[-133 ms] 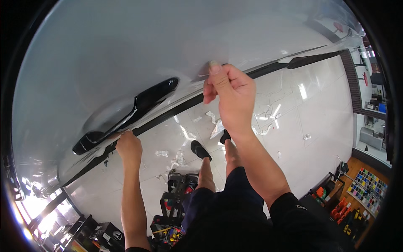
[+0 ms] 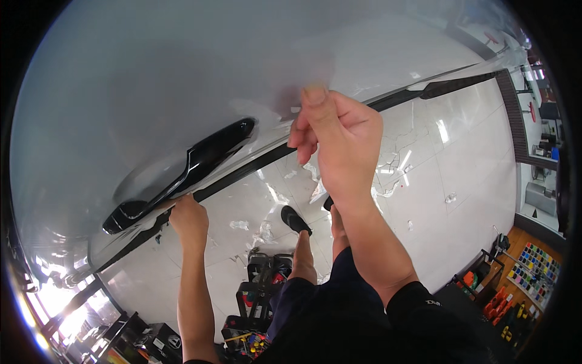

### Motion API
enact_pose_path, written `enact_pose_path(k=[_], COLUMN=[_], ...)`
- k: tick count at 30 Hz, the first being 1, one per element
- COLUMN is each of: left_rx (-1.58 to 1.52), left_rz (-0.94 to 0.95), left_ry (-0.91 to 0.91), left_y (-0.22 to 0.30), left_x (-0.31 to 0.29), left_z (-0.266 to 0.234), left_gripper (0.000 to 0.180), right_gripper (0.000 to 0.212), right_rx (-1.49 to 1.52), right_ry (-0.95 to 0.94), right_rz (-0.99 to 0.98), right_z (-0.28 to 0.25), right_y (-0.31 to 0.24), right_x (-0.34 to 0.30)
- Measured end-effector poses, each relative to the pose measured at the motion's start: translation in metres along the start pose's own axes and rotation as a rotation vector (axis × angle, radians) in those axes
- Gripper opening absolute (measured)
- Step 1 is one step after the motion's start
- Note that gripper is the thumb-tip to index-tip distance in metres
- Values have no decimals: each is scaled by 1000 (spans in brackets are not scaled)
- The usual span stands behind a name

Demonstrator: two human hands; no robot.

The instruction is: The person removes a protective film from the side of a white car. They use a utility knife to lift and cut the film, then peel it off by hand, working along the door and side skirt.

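A grey, glossy car door panel (image 2: 182, 73) fills the upper view, with a black door handle (image 2: 193, 164) on it. My left hand (image 2: 189, 217) is closed just below the handle, its curled fingertips at the panel and hidden from me. Further right, my right hand (image 2: 342, 136) is held up in front of the panel. Its thumb presses on the index finger in a pinch while the other fingers curl loosely. Whatever sits in that pinch is too small to make out. Pale, crinkled film-like edges (image 2: 142, 227) show under the handle's left end.
Crumpled clear scraps (image 2: 265, 232) lie on the white tiled floor (image 2: 448, 164) around my feet. A black tool cart (image 2: 257, 291) with colourful tools stands close by my legs. At the right is a board of colour swatches (image 2: 533, 273), and black boxes (image 2: 160, 340) stand at lower left.
The view has shifted slightly. My right hand appears a little larger and further right, still pinched. My left hand stays by the handle.
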State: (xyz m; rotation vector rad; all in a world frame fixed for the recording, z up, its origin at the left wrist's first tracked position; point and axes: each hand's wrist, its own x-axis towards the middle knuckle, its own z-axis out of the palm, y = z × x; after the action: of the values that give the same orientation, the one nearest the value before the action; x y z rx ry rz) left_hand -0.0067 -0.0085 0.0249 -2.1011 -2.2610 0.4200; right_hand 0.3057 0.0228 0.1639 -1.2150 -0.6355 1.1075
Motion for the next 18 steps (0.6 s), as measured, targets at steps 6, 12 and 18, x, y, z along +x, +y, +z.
enact_pose_path(k=[6, 12, 18], left_rx=[19, -10, -32], left_rz=[-17, 17, 26], left_ry=[9, 35, 64], left_y=[10, 7, 3], left_x=[5, 4, 3], left_z=[3, 4, 6], left_gripper=[31, 33, 35], right_gripper=[55, 50, 50], right_rx=[-19, -148, -363], right_ry=[72, -20, 2], right_rz=[26, -34, -256], right_z=[22, 21, 4], right_y=[4, 9, 4], right_x=[-4, -5, 13])
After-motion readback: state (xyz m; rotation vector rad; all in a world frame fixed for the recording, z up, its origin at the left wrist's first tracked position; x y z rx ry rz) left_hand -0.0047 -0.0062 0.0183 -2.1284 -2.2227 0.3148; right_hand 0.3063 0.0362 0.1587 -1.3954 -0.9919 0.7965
